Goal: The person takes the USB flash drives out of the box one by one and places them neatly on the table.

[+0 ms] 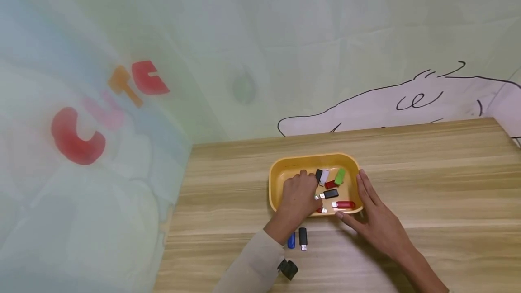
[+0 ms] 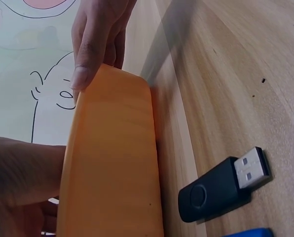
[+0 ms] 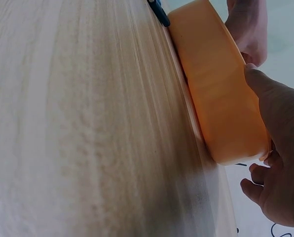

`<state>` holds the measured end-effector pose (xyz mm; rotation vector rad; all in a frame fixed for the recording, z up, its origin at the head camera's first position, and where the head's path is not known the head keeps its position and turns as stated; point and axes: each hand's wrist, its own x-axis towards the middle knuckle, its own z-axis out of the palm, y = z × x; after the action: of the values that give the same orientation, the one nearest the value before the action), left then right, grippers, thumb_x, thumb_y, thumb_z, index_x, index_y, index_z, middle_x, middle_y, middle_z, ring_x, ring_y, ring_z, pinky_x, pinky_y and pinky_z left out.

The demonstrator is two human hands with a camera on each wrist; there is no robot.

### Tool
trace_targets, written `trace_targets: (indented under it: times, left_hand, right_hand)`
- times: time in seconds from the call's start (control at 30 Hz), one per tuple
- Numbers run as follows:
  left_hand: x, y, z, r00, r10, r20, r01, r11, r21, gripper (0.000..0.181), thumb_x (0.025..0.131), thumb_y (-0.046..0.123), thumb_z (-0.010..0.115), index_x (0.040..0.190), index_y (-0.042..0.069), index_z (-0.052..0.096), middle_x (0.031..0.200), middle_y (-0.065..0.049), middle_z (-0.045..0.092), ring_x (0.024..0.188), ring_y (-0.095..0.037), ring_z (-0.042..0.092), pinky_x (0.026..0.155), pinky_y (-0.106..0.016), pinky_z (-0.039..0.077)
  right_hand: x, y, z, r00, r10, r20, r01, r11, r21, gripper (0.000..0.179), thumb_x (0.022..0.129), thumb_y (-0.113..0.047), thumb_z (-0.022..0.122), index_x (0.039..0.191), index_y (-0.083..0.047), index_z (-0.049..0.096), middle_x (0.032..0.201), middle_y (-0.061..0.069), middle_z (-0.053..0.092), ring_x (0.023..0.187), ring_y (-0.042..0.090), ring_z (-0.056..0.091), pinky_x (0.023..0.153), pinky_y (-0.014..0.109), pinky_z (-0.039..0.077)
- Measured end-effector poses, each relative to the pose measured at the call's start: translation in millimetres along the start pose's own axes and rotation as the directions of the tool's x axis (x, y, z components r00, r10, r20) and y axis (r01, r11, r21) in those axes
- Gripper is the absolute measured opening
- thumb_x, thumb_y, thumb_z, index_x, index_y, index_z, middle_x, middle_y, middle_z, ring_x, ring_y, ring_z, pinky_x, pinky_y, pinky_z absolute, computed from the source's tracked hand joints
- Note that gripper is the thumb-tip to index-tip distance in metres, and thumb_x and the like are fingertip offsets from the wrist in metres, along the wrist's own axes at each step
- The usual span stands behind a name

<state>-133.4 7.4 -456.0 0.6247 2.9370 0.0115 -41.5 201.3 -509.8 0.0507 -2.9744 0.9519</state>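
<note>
A yellow plastic basin (image 1: 285, 161) holds several USB sticks, among them a green one (image 1: 339, 177), a white one (image 1: 324, 176), a black one (image 1: 331, 193) and a red one (image 1: 345, 204). My left hand (image 1: 298, 193) reaches over the front rim into the basin, fingers bent down among the sticks. Its fingertips are hidden, so I cannot tell whether it holds one. At the basin's right front corner my right hand (image 1: 378, 220) grips it, thumb on the front rim and fingers along the right end. The right wrist view shows that thumb (image 3: 260, 81) on the rim.
On the wooden table (image 1: 228, 184) in front of the basin lie a black USB stick (image 1: 303, 238) and a blue one (image 1: 291, 240), near my left forearm. Behind the table rises a wall covering (image 1: 346, 58) with printed drawings; another stands at the left.
</note>
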Motion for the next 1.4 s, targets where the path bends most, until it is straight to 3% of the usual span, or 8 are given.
trace_targets:
  times: [0.33, 0.7, 1.17, 1.4]
  left_hand:
    - [-1.8, -1.2, -2.1, 1.000, -0.001, 0.013, 0.002, 0.999, -0.045, 0.052, 0.077, 0.042, 0.095, 0.111, 0.008, 0.074, 0.095, -0.002, 0.061, 0.075, -0.012, 0.054, 0.056, -0.024, 0.050]
    - [-7.4, -12.9, -2.2, 0.997, -0.056, 0.057, 0.065, 0.983, -0.173, 0.054, 0.082, 0.029, 0.092, 0.127, 0.007, 0.071, 0.119, -0.006, 0.065, 0.091, -0.014, 0.060, 0.076, -0.026, 0.060]
    - [-22.9, -24.2, -2.2, 0.995, -0.003, -0.096, -0.019, 0.975, -0.221, 0.052, 0.085, 0.020, 0.090, 0.132, 0.005, 0.073, 0.128, -0.008, 0.065, 0.110, -0.019, 0.067, 0.092, -0.029, 0.061]
    - [-29.7, -24.0, -4.6, 0.994, 0.011, -0.113, -0.036, 0.973, -0.227, 0.053, 0.087, 0.022, 0.088, 0.135, 0.007, 0.071, 0.130, -0.006, 0.063, 0.112, -0.017, 0.064, 0.097, -0.027, 0.059]
  right_hand:
    - [-0.4, -1, 0, 1.000, -0.002, 0.005, 0.002, 1.000, 0.005, 0.115, 0.093, -0.067, 0.071, 0.172, -0.018, 0.003, 0.181, 0.003, 0.002, 0.146, 0.053, 0.046, 0.105, 0.071, 0.048]
    - [-0.4, -3, -1, 1.000, 0.000, 0.002, 0.000, 1.000, 0.001, 0.115, 0.093, -0.068, 0.070, 0.172, -0.019, 0.002, 0.181, 0.002, 0.001, 0.146, 0.055, 0.045, 0.105, 0.071, 0.047]
    - [-1.0, -3, -1, 1.000, 0.012, 0.006, -0.012, 1.000, 0.006, 0.116, 0.093, -0.069, 0.069, 0.172, -0.020, 0.000, 0.181, 0.002, 0.000, 0.147, 0.054, 0.044, 0.106, 0.070, 0.047]
    - [-0.4, -2, 0, 1.000, 0.017, 0.008, -0.017, 1.000, 0.011, 0.115, 0.093, -0.069, 0.068, 0.172, -0.020, 0.000, 0.181, 0.001, 0.000, 0.147, 0.054, 0.044, 0.107, 0.071, 0.046]
